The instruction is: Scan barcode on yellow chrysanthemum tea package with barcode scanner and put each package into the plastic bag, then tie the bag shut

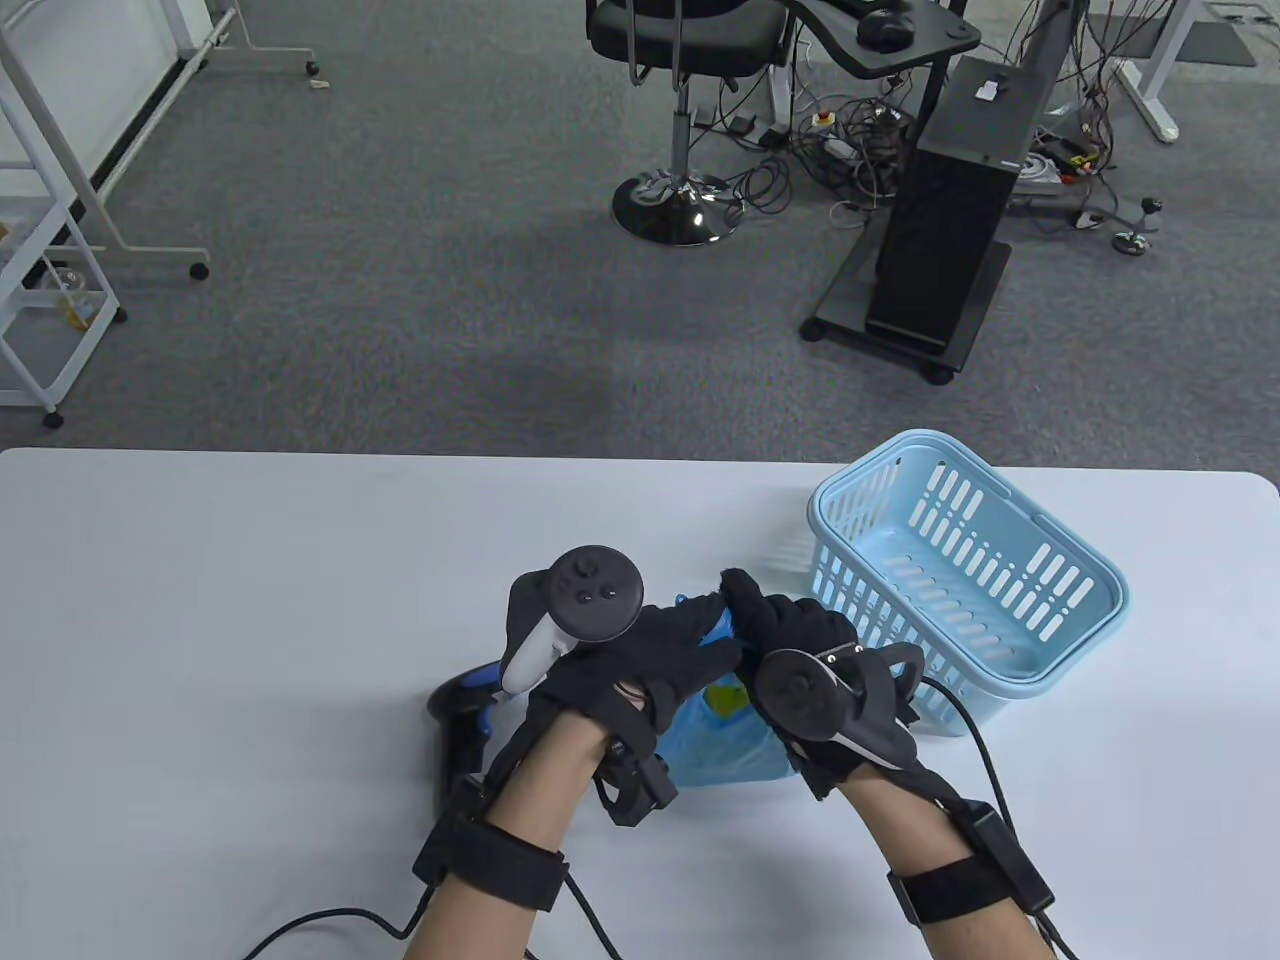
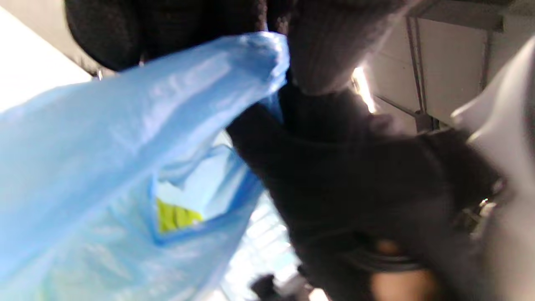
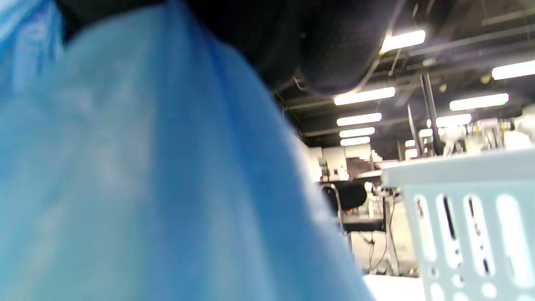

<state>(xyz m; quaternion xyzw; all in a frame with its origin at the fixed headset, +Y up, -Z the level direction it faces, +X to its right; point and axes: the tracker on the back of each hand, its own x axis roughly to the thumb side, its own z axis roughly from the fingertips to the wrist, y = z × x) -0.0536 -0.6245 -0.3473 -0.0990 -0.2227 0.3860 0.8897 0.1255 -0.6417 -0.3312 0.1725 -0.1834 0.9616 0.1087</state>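
Note:
A blue plastic bag (image 1: pixel 725 745) sits on the white table (image 1: pixel 250 620) between my wrists, with a yellow tea package (image 1: pixel 722 697) showing through its mouth. My left hand (image 1: pixel 665 655) and right hand (image 1: pixel 775 625) meet above the bag, each gripping a bunched part of its top. In the left wrist view the bag (image 2: pixel 104 159) is stretched up to my fingers, and the yellow package (image 2: pixel 175 217) lies inside. The right wrist view is mostly filled by the bag (image 3: pixel 146 175). The black and blue barcode scanner (image 1: pixel 462 712) lies on the table under my left forearm.
A light blue slotted basket (image 1: pixel 965 575) stands to the right of my hands, with nothing seen inside; its wall (image 3: pixel 472 225) shows close in the right wrist view. Glove cables trail off the table's near edge. An office chair and computer cart stand on the floor beyond.

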